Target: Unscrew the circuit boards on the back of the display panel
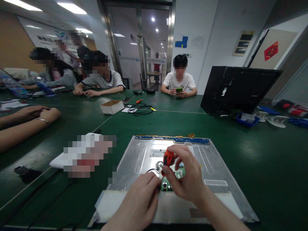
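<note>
A silver metal display panel [134, 163] lies flat in front of me, a blue circuit strip [173, 140] along its far edge. At its middle sits a green circuit board [180, 173], partly covered by my hands. My right hand [190, 176] grips a screwdriver by its short orange-and-black handle [168, 157]. The handle stands roughly upright, and its tip is lost among my fingers. On the board's left edge my left hand [141, 195] has its fingers pressed together near a dark cable; what they hold is hidden.
To the left lies a white, partly blurred packet [69, 154] with a dark cylindrical piece [26, 173] nearby. Farther off are an open box [112, 106], black cables [144, 109] and another orange screwdriver [139, 101]. A black monitor [240, 89] stands right. Several people sit around the green table [271, 166].
</note>
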`<state>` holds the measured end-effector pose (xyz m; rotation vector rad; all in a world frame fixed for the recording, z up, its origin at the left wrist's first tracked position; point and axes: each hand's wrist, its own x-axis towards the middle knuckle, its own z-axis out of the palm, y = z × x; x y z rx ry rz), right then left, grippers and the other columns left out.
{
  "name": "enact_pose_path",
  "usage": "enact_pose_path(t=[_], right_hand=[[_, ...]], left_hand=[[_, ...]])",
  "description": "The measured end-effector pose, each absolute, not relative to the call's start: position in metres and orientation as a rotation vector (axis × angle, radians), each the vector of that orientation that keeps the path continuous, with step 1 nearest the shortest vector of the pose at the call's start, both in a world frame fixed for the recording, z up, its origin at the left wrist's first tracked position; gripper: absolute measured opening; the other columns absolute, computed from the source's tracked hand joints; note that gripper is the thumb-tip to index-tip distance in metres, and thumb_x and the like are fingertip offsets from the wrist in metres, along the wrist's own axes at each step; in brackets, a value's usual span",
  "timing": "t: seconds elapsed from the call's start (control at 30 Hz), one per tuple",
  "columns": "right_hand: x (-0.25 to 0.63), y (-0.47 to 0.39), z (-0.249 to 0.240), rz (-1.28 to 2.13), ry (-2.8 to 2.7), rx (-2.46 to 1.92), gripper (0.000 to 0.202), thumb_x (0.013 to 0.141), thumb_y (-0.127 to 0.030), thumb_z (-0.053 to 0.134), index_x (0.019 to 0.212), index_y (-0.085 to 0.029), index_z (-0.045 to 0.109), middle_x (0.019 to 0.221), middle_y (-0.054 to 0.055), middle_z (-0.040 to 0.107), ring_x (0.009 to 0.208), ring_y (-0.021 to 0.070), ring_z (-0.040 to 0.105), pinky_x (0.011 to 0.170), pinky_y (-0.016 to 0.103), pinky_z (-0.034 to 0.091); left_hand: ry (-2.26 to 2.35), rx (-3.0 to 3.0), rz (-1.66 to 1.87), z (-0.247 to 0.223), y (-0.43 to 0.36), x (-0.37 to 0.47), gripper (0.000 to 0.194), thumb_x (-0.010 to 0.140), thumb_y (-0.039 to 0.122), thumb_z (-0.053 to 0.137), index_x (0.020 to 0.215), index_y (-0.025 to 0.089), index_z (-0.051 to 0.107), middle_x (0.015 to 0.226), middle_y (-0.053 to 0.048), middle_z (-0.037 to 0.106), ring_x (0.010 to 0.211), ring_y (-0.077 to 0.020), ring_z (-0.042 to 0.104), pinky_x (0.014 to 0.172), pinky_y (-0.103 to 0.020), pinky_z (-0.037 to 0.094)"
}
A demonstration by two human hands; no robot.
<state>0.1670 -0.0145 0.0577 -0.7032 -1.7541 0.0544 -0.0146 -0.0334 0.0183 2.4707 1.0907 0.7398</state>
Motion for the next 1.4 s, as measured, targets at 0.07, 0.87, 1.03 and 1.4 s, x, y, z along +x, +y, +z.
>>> enact_pose_path(t=[0.07,0.87,1.03,1.4], right_hand=[[0.1661,-0.0137,0.0562,0.032,-1.725,-0.71,0.04,0.09,-0.022,0.063,0.128,-0.021,0.049,0.1,0.008,0.064,0.082,0.0196,0.066,0.057,0.03,0.059],[0.1655,-0.0139,0.0567,0.009,-1.725,-0.683,0.031,0.092,-0.018,0.061,0.123,-0.022,0.055,0.109,0.008,0.062,0.076,0.0148,0.065,0.052,0.026,0.055],[0.167,-0.0166,0.062,0.033,-1.775,-0.687,0.037,0.093,-0.013,0.054,0.129,-0.02,0.055,0.114,0.01,0.062,0.079,0.015,0.066,0.054,0.026,0.056],[0.1651,-0.0158,0.0547,-0.003,-1.694,-0.702,0.033,0.092,-0.023,0.061,0.122,-0.02,0.046,0.102,0.008,0.07,0.062,0.0117,0.061,0.048,0.024,0.051]], left_hand=[[1.091,2.468,0.755,0.0185,-0.0334,-0.0147,0.023,0.087,0.008,0.04,0.094,0.021,0.058,0.094,-0.009,0.063,0.085,-0.0236,0.061,0.073,-0.033,0.052],[1.105,2.461,0.769,0.0188,-0.0334,-0.0149,0.025,0.087,0.01,0.042,0.094,0.022,0.062,0.093,-0.008,0.064,0.084,-0.0236,0.06,0.078,-0.034,0.054],[1.1,2.448,0.771,0.0196,-0.0328,-0.0143,0.024,0.088,0.011,0.041,0.093,0.021,0.061,0.093,-0.008,0.064,0.083,-0.0233,0.061,0.074,-0.033,0.053],[1.102,2.476,0.724,0.0171,-0.0317,-0.0139,0.019,0.087,0.01,0.037,0.091,0.02,0.053,0.092,-0.009,0.063,0.08,-0.0238,0.061,0.068,-0.034,0.051]])
